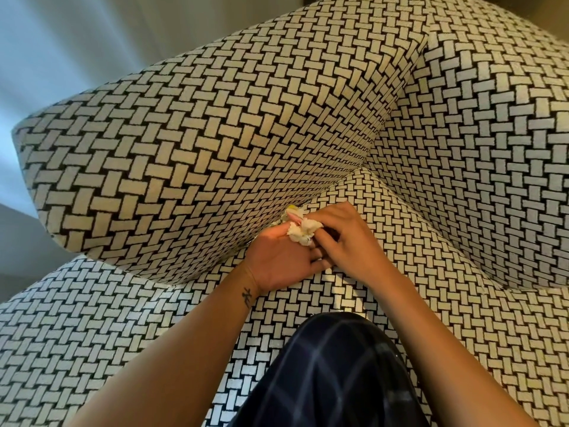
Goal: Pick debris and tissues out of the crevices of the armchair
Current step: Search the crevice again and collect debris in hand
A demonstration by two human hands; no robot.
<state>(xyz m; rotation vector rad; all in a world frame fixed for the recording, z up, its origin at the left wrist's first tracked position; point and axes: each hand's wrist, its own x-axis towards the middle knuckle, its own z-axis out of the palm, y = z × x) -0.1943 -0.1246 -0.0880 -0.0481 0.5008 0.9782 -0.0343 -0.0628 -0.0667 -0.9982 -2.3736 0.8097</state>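
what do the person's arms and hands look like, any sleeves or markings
Both forearms are bare, no sleeves in view. The left hand has a small dark tattoo on the wrist. The right hand shows no markings. No rings, watches or gloves are visible on either.

Can't really see the right hand's (341,238) fingers (323,241), they're tucked behind the crumpled tissue (303,231). More bits sit wedged in the armchair (215,134) crevice, too small to make out. The chair runs off the frame on the right.
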